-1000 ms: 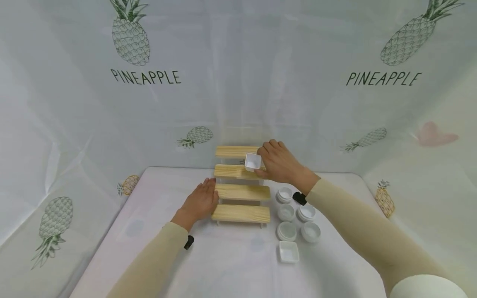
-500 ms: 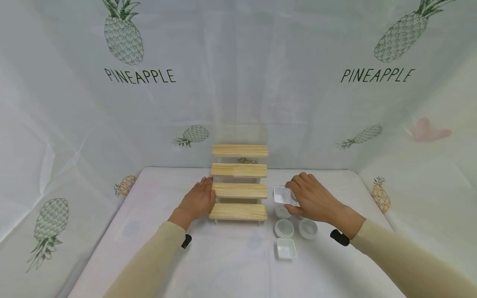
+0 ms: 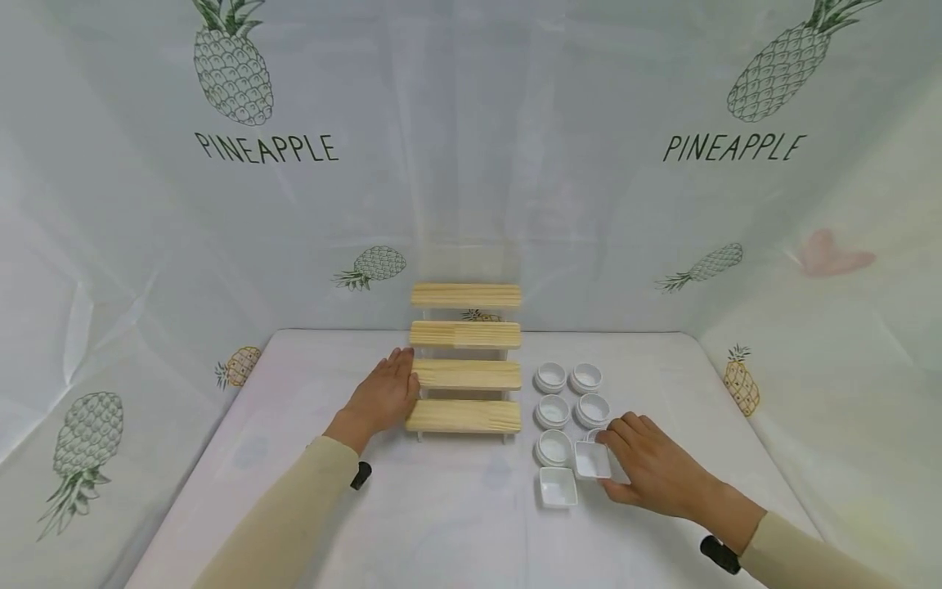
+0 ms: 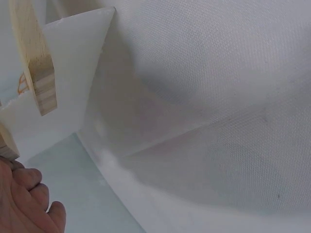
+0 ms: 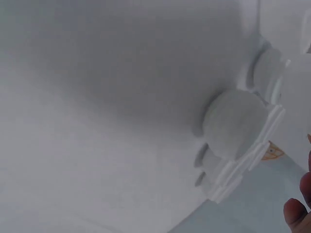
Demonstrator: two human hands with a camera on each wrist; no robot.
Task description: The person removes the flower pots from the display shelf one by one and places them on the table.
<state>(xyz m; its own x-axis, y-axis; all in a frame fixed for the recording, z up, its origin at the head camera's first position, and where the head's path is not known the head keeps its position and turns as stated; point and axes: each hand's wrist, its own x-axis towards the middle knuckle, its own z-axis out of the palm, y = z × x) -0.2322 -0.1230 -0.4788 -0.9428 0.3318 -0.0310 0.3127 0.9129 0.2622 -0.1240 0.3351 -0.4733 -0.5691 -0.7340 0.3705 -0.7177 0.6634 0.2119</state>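
In the head view a tiered stand with wooden shelves (image 3: pixel 465 375) stands mid-table. Against its left side rests my left hand (image 3: pixel 379 397), fingers extended; in the left wrist view the fingers (image 4: pixel 39 194) are beside a shelf end (image 4: pixel 43 87). My right hand (image 3: pixel 655 466) pinches a small white square dish (image 3: pixel 592 460) over the right column of dishes, partly hiding a round one below. Just left of it, another white square dish (image 3: pixel 558 487) sits at the front of the left column. The right wrist view shows only fingertips (image 5: pixel 296 211); the held dish is out of sight there.
Several white round bowls (image 3: pixel 553 411) stand in two columns right of the stand; their sides (image 5: pixel 235 124) show in the right wrist view. Behind the white-covered table (image 3: pixel 441 515) hangs a curtain (image 3: pixel 478 164) printed with pineapples.
My right hand has carried the square dish from the stand's upper shelves down and right to the front of the round bowls. The left hand has stayed at the stand's side.
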